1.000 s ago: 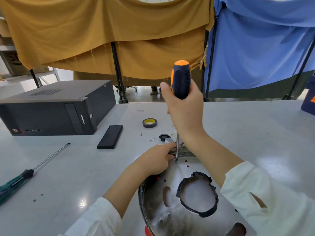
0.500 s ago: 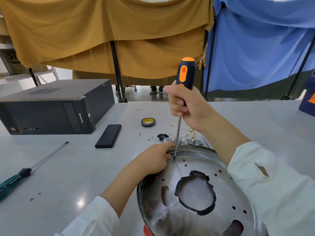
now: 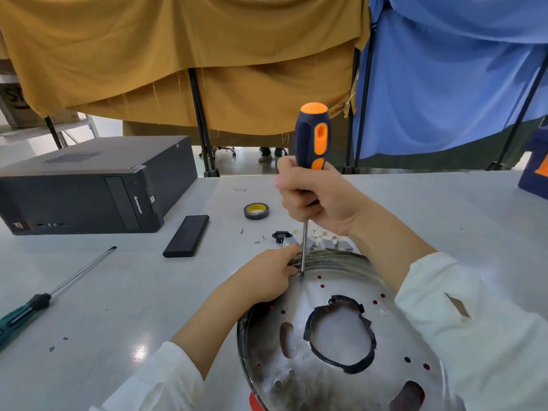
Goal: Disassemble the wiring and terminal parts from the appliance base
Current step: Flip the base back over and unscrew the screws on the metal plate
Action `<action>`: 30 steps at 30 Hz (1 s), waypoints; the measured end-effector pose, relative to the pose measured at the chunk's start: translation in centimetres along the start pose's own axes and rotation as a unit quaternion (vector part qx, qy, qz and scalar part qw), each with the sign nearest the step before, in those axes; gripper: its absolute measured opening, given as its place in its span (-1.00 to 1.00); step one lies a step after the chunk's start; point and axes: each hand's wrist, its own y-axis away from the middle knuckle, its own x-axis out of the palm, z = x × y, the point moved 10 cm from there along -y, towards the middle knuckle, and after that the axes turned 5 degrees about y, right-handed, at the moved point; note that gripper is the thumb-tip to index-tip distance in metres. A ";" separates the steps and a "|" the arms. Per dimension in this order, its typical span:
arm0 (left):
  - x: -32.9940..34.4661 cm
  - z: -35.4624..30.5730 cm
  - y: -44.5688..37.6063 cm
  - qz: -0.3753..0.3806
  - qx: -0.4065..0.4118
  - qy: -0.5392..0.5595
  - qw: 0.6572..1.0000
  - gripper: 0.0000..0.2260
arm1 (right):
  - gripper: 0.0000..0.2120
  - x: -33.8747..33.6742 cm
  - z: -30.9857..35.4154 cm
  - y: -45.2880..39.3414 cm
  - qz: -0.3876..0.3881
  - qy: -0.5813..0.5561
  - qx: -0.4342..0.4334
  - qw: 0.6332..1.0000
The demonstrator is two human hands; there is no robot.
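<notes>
The right hand (image 3: 318,200) now grips lower on the screwdriver (image 3: 311,137) handle. More of its orange and navy grip shows above the fist.

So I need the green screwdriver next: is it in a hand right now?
No, the green screwdriver lies loose on the table; the right hand grips the orange one.

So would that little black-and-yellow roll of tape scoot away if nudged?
The black-and-yellow tape roll lies flat on the grey table, so it would probably slide, not roll. It looks small and hollow, likely light. Stood on edge, it might roll.
</notes>
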 end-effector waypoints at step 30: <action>0.0 0.2 -0.2 -0.005 -0.005 -0.010 1.000 -0.73 | -0.57 -7.1 -1.8 1.4 -0.210 -0.070 0.000 0.975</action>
